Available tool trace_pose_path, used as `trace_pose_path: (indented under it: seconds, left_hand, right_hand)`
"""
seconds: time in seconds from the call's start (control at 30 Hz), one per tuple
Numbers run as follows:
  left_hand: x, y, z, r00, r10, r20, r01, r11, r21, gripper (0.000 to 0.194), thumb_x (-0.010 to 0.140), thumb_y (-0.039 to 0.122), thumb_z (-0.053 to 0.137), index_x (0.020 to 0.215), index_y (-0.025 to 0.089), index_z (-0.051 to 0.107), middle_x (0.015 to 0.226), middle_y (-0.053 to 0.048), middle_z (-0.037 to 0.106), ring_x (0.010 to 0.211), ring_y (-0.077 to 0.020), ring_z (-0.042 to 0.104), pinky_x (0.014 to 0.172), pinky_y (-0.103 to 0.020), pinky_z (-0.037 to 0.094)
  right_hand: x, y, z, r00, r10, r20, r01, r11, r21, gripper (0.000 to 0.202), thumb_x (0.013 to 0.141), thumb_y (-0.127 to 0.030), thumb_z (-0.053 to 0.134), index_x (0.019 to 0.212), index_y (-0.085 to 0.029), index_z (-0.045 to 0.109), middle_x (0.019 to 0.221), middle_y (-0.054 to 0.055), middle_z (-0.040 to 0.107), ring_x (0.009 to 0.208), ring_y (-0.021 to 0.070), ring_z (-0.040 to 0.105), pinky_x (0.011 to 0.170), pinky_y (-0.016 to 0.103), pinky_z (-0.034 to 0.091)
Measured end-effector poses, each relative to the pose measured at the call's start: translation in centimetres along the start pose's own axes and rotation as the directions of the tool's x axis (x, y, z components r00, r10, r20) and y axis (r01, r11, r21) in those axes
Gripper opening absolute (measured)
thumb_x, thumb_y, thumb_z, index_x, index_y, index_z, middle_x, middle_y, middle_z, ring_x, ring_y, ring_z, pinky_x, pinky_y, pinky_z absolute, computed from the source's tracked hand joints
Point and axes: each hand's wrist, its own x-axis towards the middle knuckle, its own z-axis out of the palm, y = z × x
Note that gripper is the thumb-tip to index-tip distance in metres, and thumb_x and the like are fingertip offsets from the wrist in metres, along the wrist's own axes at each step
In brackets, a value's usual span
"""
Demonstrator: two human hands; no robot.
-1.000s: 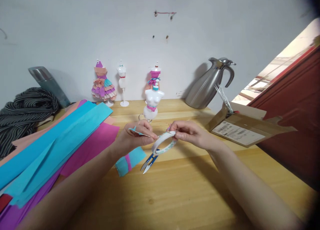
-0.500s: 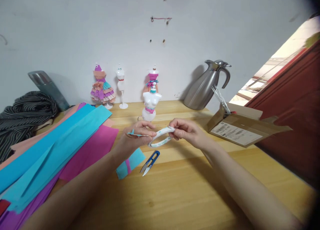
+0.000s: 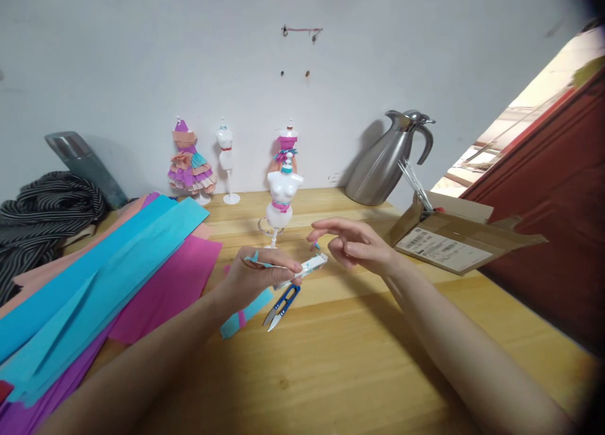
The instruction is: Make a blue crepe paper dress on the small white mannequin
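Observation:
My left hand (image 3: 262, 276) pinches a narrow roll of white tape (image 3: 314, 265) with teal print, now turned nearly edge-on. A small teal paper strip (image 3: 254, 258) sticks out between the fingers of the same hand. To the right of the roll, my right hand (image 3: 357, 244) is off it, fingers apart and nothing visible in them. Under the left hand lie blue-handled thread snips (image 3: 286, 299), blades toward me. Beside them is a teal paper piece (image 3: 232, 324) with a magenta band. A white mannequin (image 3: 282, 198) with a pink waistband stands just beyond my hands.
Crepe paper sheets (image 3: 155, 239) in several colours cover the left side, near a striped cloth (image 3: 57, 205) and a bottle (image 3: 89, 164). More small mannequins (image 3: 191, 164) line the wall. A steel jug (image 3: 385, 164) and an open cardboard box (image 3: 463, 243) stand at right.
My right hand has let go of the tape roll, and its fingers have spread. The left hand has lowered slightly and tipped the roll from an open ring view to nearly edge-on.

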Motion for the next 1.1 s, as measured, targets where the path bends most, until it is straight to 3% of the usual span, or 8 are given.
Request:
trace_pose_path:
  seconds: [0.1, 0.2, 0.33, 0.47, 0.57, 0.73, 0.9, 1.1]
  left_hand:
    - [0.0, 0.1, 0.1, 1.0, 0.001, 0.003, -0.001, 1.0, 0.01, 0.017, 0.067, 0.033, 0.079, 0.074, 0.017, 0.077, 0.065, -0.007, 0.073, 0.062, -0.0162, 0.061, 0.054, -0.026, 0.045]
    - [0.1, 0.2, 0.1, 1.0, 0.022, 0.017, -0.022, 0.999, 0.03, 0.015, 0.068, 0.031, 0.079, 0.074, 0.017, 0.077, 0.065, -0.007, 0.072, 0.06, -0.0147, 0.059, 0.053, -0.025, 0.044]
    - [0.0, 0.6, 0.3, 0.999, 0.022, 0.039, -0.024, 0.998, 0.059, 0.013, 0.07, 0.03, 0.078, 0.072, 0.017, 0.077, 0.064, -0.006, 0.072, 0.058, -0.0144, 0.06, 0.05, -0.024, 0.044]
    - [-0.1, 0.8, 0.2, 0.989, 0.085, 0.119, -0.099, 0.988, 0.12, 0.011, 0.073, 0.028, 0.076, 0.073, 0.018, 0.077, 0.068, -0.006, 0.072, 0.065, -0.0161, 0.063, 0.061, -0.028, 0.049]
    - [0.0, 0.8, -0.1, 0.986, 0.106, 0.127, -0.119, 0.988, 0.1, 0.01, 0.076, 0.028, 0.074, 0.075, 0.019, 0.077, 0.069, -0.006, 0.072, 0.062, -0.0144, 0.062, 0.059, -0.027, 0.048]
    - [0.2, 0.8, -0.3, 0.98, 0.123, 0.156, -0.139, 0.985, 0.099, 0.01, 0.075, 0.028, 0.074, 0.074, 0.018, 0.077, 0.069, -0.007, 0.072, 0.066, -0.0163, 0.064, 0.063, -0.029, 0.05]
    - [0.1, 0.8, -0.2, 0.987, 0.079, 0.136, -0.101, 0.981, 0.166, 0.016, 0.074, 0.032, 0.075, 0.071, 0.016, 0.076, 0.067, -0.007, 0.071, 0.061, -0.0148, 0.062, 0.058, -0.026, 0.048]
    - [0.0, 0.7, -0.3, 0.984, 0.066, 0.168, -0.099, 0.976, 0.193, 0.018, 0.074, 0.033, 0.074, 0.076, 0.016, 0.077, 0.068, -0.008, 0.071, 0.064, -0.0164, 0.063, 0.063, -0.029, 0.05]
  right_hand:
    - [0.0, -1.5, 1.1, 0.991, -0.098, -0.096, 0.079, 0.98, -0.184, 0.038, 0.076, -0.039, 0.073, 0.107, -0.018, 0.068, 0.086, 0.004, 0.059, 0.058, 0.0077, 0.044, 0.05, 0.022, 0.036]
    - [0.3, -2.5, 2.7, 0.994, -0.086, -0.07, 0.061, 0.951, -0.302, 0.022, 0.077, -0.034, 0.073, 0.089, -0.016, 0.072, 0.072, 0.0, 0.052, 0.061, 0.0099, 0.046, 0.055, 0.024, 0.037]
    - [0.5, -2.2, 3.8, 0.998, -0.033, -0.049, 0.024, 0.982, -0.188, 0.022, 0.076, -0.036, 0.073, 0.072, -0.014, 0.071, 0.07, 0.001, 0.053, 0.059, 0.0101, 0.048, 0.054, 0.024, 0.036]
    - [0.3, -1.6, 4.0, 0.983, 0.113, -0.146, -0.113, 0.994, 0.007, 0.028, 0.074, -0.038, 0.074, 0.065, -0.014, 0.063, 0.061, -0.002, 0.049, 0.048, 0.007, 0.041, 0.047, 0.023, 0.029]
    - [0.1, -1.7, 4.0, 0.977, 0.126, -0.171, -0.13, 0.991, -0.013, 0.031, 0.078, -0.041, 0.07, 0.066, -0.015, 0.059, 0.061, -0.003, 0.048, 0.047, 0.0069, 0.042, 0.047, 0.023, 0.03]
    - [-0.1, -2.4, 3.9, 0.993, 0.041, -0.109, -0.054, 0.991, -0.125, 0.036, 0.081, -0.049, 0.064, 0.09, -0.014, 0.066, 0.067, 0.0, 0.051, 0.052, 0.0098, 0.046, 0.05, 0.025, 0.035]
    - [-0.2, -3.2, 4.9, 0.993, 0.034, -0.114, -0.074, 0.929, -0.362, 0.033, 0.081, -0.041, 0.064, 0.063, -0.016, 0.054, 0.062, -0.001, 0.046, 0.056, 0.01, 0.041, 0.052, 0.025, 0.032]
    - [-0.1, -2.6, 5.5, 0.953, 0.254, -0.166, -0.278, 0.95, -0.14, 0.04, 0.084, -0.055, 0.055, 0.07, -0.019, 0.046, 0.049, -0.005, 0.047, 0.043, 0.0085, 0.04, 0.046, 0.023, 0.03]
